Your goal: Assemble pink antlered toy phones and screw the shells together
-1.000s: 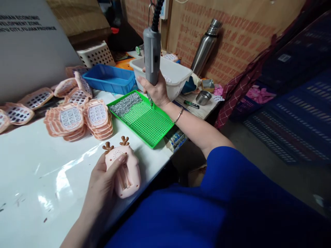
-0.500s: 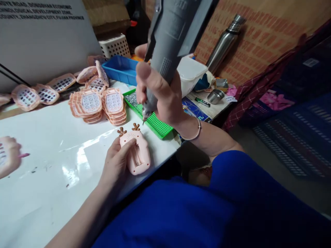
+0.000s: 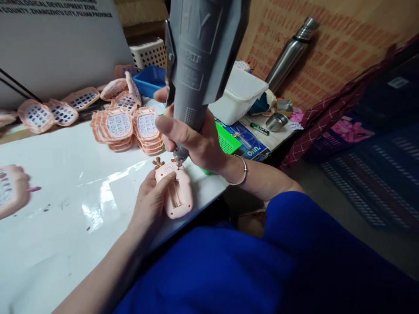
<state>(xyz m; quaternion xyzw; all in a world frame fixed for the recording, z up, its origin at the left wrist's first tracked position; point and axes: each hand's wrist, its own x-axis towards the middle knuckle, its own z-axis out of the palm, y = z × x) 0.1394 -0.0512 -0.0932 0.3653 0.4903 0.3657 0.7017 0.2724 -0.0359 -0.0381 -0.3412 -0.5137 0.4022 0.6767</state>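
Observation:
My left hand (image 3: 152,192) grips a pink toy casing (image 3: 185,192) with small brown antlers, its back face up and its long battery slot uncovered. My thumb lies on the casing beside the slot. In my right hand (image 3: 203,141) is a grey electric screwdriver (image 3: 196,74), held upright with the fingers wrapped round its lower part. Its tip is at the upper right of the casing, over the corner hole. Behind my right hand a green perforated tray (image 3: 226,138) shows in part.
Stacked pink-edged keypad panels (image 3: 116,126) stand beyond the casing, with loose panels farther back. Another pink piece (image 3: 13,189) lies at the left. Behind are a blue bin (image 3: 149,83), a white tub (image 3: 235,98) and a steel bottle (image 3: 291,54).
My right hand has brought the screwdriver down and left, from above the green tray to the casing. My left hand keeps its hold on the casing.

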